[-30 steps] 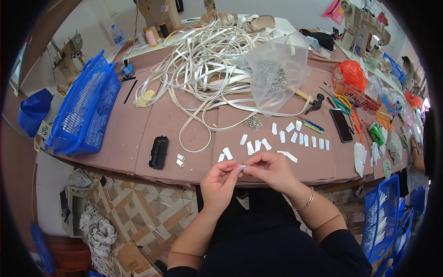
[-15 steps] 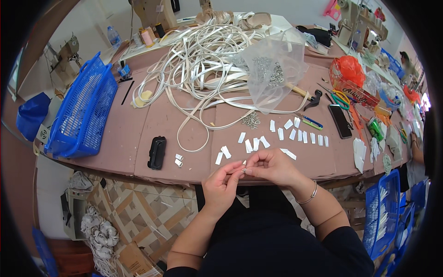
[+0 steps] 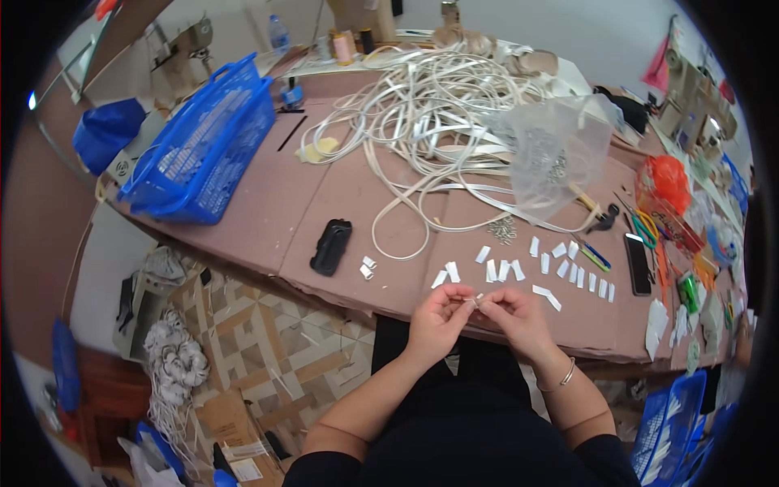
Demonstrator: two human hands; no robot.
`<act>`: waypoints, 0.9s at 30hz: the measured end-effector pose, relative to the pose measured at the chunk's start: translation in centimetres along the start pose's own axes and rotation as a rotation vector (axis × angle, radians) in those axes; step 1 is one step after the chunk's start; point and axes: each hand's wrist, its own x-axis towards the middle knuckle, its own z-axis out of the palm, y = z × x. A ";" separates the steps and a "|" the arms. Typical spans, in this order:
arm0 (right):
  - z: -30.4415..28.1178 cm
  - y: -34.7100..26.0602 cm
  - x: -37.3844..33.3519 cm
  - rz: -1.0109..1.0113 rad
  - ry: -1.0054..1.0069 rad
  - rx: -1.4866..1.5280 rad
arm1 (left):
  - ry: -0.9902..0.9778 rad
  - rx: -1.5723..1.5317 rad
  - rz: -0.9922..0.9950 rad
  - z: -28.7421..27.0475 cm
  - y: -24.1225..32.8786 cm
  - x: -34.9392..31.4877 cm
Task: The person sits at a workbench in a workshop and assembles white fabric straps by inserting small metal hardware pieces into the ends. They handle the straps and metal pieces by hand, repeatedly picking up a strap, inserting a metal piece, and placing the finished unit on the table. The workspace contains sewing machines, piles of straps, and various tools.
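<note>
My left hand [image 3: 438, 323] and my right hand [image 3: 519, 321] meet at the table's front edge, thumbs and fingertips pinched together. Between them is a small white strip [image 3: 477, 301]; whether a metal ring is with it is too small to tell. Just beyond my hands, several short white strips [image 3: 545, 263] lie spread out, two of them close to my right hand. A little pile of small metal rings [image 3: 503, 231] sits behind these. To the left are a few small white loops [image 3: 367, 267], apparently with metal rings, beside a black oblong case [image 3: 331, 247].
Tangled pale straps [image 3: 430, 122] heap across the table's far side. Next to them lies a clear bag [image 3: 560, 154] of metal pieces. A blue basket [image 3: 203, 146] stands left. To the right are a hammer [image 3: 596, 207], scissors [image 3: 647, 230], a phone [image 3: 638, 264] and a red bag [image 3: 664, 183].
The view has swung, so the table appears shifted right and tilted. My hands stay together at the table edge, still pinching the small white strip.
</note>
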 end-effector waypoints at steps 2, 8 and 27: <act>0.7 0.1 -0.1 -0.041 -0.020 -0.015 | 0.053 -0.009 0.018 -0.7 -0.4 -0.2; -0.8 0.3 0.2 -0.061 0.008 0.042 | 0.439 0.410 0.165 -7.1 -0.7 -0.1; -7.2 -0.6 11.2 0.032 0.207 -1.114 | 0.308 1.303 0.661 -6.5 1.0 2.7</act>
